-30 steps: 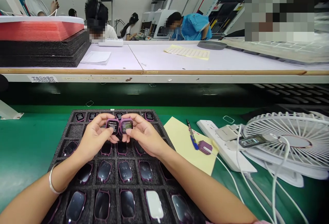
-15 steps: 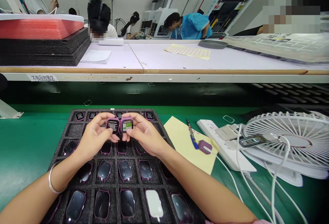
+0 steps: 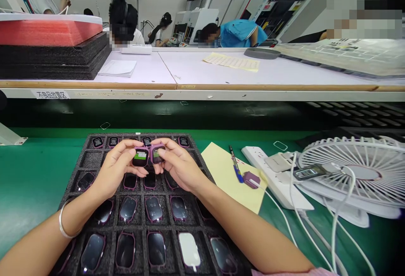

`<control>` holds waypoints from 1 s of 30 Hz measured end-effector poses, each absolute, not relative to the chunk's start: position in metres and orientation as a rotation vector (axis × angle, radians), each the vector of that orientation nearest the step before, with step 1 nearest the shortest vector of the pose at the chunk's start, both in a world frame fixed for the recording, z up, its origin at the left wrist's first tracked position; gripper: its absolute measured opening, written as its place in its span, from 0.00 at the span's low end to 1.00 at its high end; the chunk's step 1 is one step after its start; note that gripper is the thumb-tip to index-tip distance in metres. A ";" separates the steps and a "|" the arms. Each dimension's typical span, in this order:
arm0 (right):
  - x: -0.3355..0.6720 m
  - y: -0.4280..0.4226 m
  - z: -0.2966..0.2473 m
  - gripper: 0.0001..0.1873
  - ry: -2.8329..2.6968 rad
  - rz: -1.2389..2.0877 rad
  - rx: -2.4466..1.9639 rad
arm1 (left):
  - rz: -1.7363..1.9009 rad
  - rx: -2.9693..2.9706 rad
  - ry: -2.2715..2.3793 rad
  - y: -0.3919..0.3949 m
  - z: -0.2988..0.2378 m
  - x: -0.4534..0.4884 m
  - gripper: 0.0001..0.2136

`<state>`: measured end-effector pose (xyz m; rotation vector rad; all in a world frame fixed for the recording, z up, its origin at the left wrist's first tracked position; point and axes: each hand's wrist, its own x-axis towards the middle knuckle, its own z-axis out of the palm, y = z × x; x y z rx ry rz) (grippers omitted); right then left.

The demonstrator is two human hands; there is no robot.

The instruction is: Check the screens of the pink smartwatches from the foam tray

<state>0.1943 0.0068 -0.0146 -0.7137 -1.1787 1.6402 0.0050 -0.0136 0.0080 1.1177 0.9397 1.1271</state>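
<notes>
My left hand pinches a small purple smartwatch body whose screen glows green. My right hand pinches a second purple watch body right beside it, thumb pressed on its screen. Both are held side by side above the far part of a black foam tray. The tray's pockets hold several more watch bodies with dark screens, and one white piece lies in the near row.
A yellow paper with a pen lies right of the tray. Further right are a white power strip, a purple charger puck on a cable, and a white fan. Other people work beyond the raised shelf.
The green screen now shows on the left-hand watch; my right thumb has moved over the right-hand watch's screen. Both hands stay in place above the tray.
</notes>
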 end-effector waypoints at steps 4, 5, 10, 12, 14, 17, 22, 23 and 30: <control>0.194 0.006 -0.013 0.18 -1.219 1.605 -0.714 | 1.134 1.109 0.928 -0.014 0.008 0.005 0.13; 0.194 0.006 -0.013 0.17 -1.219 1.603 -0.711 | 1.135 1.109 0.925 -0.014 0.008 0.006 0.13; 0.193 0.006 -0.014 0.17 -1.219 1.593 -0.715 | 1.129 1.109 0.932 -0.015 0.011 0.007 0.13; 0.194 0.006 -0.014 0.17 -1.222 1.589 -0.713 | 1.128 1.113 0.936 -0.015 0.011 0.007 0.13; 0.194 0.006 -0.014 0.16 -1.226 1.594 -0.696 | 1.129 1.122 0.940 -0.015 0.011 0.007 0.13; 0.196 0.006 -0.014 0.17 -1.232 1.607 -0.665 | 1.131 1.134 0.947 -0.014 0.011 0.007 0.14; 0.196 0.005 -0.015 0.19 -1.241 1.614 -0.655 | 1.132 1.149 0.974 -0.014 0.010 0.008 0.14; 0.196 0.006 -0.015 0.18 -1.242 1.613 -0.656 | 1.131 1.151 0.979 -0.015 0.010 0.008 0.14; 0.197 0.006 -0.014 0.17 -1.248 1.616 -0.664 | 1.126 1.140 0.937 -0.016 0.011 0.005 0.14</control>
